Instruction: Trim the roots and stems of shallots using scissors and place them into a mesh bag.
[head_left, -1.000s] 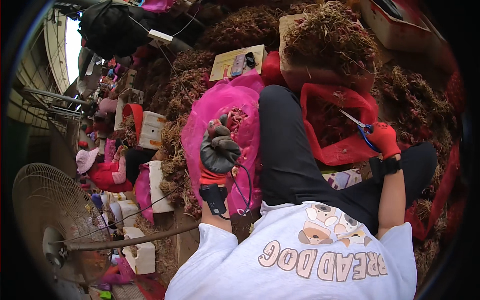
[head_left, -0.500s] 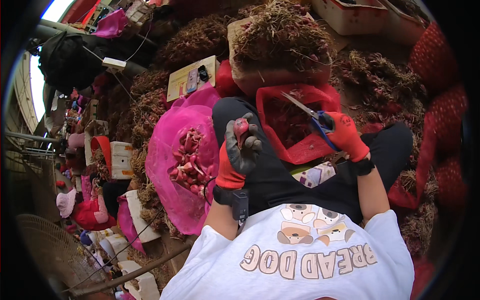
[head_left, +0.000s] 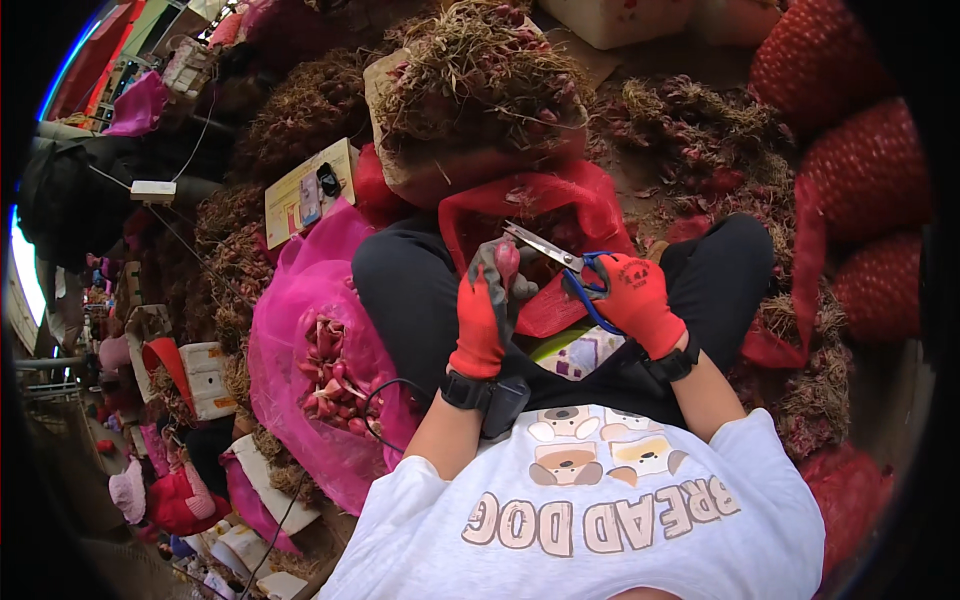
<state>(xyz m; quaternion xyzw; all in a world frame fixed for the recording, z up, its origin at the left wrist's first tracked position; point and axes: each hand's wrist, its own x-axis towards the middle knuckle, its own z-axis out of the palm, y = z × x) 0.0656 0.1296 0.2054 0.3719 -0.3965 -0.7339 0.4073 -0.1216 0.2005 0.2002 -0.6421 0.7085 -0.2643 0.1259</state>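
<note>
Between the fingers of my left hand, in a grey and red glove, is a purple-red shallot. My right hand, gloved in red, grips blue-handled scissors. Their blades are slightly parted and reach close to the top of the shallot. Just beyond both hands lies an open red mesh bag, its inside partly hidden by my hands and the scissors. Left of my knee a pink mesh bag holds a heap of trimmed shallots.
A foam box heaped with dried-stalk shallots stands ahead. More bunches lie to its right, near full red mesh sacks. A board carries a phone. A person in red sits at far left.
My hands have come together: the scissors have moved left to the shallot, and their blades have closed somewhat. The view has shifted, so surroundings appear further left.
</note>
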